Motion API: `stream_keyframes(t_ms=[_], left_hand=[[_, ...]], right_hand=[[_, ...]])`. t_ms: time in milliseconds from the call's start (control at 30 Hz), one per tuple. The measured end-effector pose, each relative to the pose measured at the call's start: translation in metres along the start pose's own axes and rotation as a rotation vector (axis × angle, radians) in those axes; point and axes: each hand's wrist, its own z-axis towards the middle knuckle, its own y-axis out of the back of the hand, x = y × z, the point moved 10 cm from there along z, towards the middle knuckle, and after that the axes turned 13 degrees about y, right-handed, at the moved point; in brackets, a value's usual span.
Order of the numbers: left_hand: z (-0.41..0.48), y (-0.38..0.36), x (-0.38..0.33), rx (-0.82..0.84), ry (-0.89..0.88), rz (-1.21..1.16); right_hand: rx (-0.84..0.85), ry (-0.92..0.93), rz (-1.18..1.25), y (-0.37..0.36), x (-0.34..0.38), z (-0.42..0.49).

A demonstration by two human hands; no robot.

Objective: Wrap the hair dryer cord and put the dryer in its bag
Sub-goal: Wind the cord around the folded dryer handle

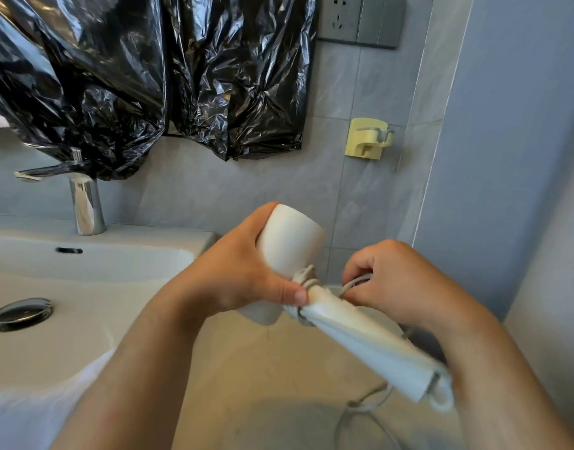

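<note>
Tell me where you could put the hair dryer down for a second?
Bare room is the sink basin between the drain and its right edge, and the flat rim right of the faucet. It is crowded between the left hand and right hand, where the hair dryer and cord sit.

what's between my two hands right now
In the head view, the hair dryer neck with a few cord turns around it lies between the left hand and right hand.
</note>
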Motion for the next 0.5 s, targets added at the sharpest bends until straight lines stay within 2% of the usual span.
stream_keyframes(t_ms=[67, 133, 200, 367, 433, 500], left_hand=[[-0.002, -0.008, -0.001, -0.015, 0.037, 0.189], [-0.002, -0.011, -0.001, -0.100, 0.076, 0.421], [-0.002, -0.012, -0.001, -0.184, 0.094, 0.537], [-0.007, 0.013, -0.008, -0.423, 0.079, 0.415], [-0.013, 0.026, -0.012, -0.519, 0.054, 0.360], [-0.017, 0.033, -0.019, -0.581, 0.033, 0.398]], right_hand=[[-0.025, -0.025, 0.046, -0.004, -0.008, -0.002], [-0.079, -0.043, 0.088, 0.001, -0.011, 0.000], [-0.108, -0.050, 0.147, 0.001, -0.011, 0.002], [-0.201, -0.014, 0.290, 0.011, 0.000, 0.001], [-0.189, 0.010, 0.313, 0.017, 0.006, -0.002], [-0.112, 0.018, 0.232, 0.016, 0.011, -0.006]])
